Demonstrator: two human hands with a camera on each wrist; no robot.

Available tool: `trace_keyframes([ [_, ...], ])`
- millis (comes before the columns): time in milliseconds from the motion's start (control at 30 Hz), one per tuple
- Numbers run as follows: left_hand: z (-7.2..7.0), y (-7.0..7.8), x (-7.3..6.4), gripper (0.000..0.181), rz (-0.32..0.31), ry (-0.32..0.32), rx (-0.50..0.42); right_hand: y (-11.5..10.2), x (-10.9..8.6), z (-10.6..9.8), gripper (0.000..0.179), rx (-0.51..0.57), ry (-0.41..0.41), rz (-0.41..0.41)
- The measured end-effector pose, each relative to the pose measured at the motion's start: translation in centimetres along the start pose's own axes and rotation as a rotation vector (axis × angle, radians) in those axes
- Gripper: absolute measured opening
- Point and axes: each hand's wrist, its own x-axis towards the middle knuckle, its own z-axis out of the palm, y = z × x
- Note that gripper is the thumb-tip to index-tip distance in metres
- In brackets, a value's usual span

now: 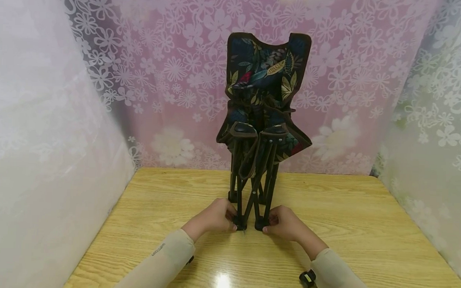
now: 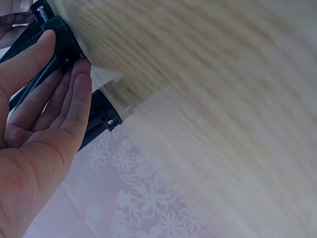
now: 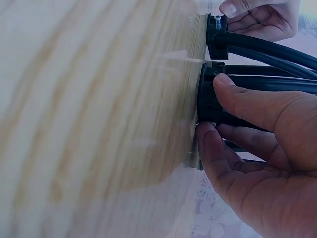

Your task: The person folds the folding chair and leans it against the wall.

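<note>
A folding camp chair [image 1: 273,69] with dark leaf-print fabric stands upright, its black tubular legs drawn close together. Low at the front, my left hand [image 1: 217,215] pinches the black plastic foot [image 1: 241,225] of the left front leg. My right hand [image 1: 286,223] grips the matching right front foot [image 1: 259,224] between thumb and fingers. In the right wrist view the two front feet sit side by side with a small gap, and a screw [image 3: 218,21] shows in the left one. A rear foot [image 2: 105,116] appears beyond my fingers in the left wrist view.
The chair stands on a wood-grain table [image 1: 168,192]. Behind it hangs a pink flower-patterned curtain [image 1: 171,91], with pale sheets at the left [image 1: 44,133] and right [image 1: 435,176]. Light glares off the table's near part.
</note>
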Motion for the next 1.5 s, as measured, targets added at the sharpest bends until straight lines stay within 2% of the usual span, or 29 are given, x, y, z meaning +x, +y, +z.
trace_keyframes([
  [467, -0.2, 0.1, 0.6, 0.037, -0.023, -0.011, 0.000, -0.1, 0.3, -0.4, 0.032, -0.002, 0.012, -0.009],
  [1133, -0.1, -0.2, 1.6, 0.031, 0.010, 0.016, 0.043, 0.2, 1.2, -0.6, 0.024, -0.026, 0.012, 0.017],
  [1500, 0.0, -0.4, 1.6, 0.035, 0.004, 0.027, 0.042, 0.6, 1.6, -0.4, 0.025, -0.025, 0.023, 0.038],
])
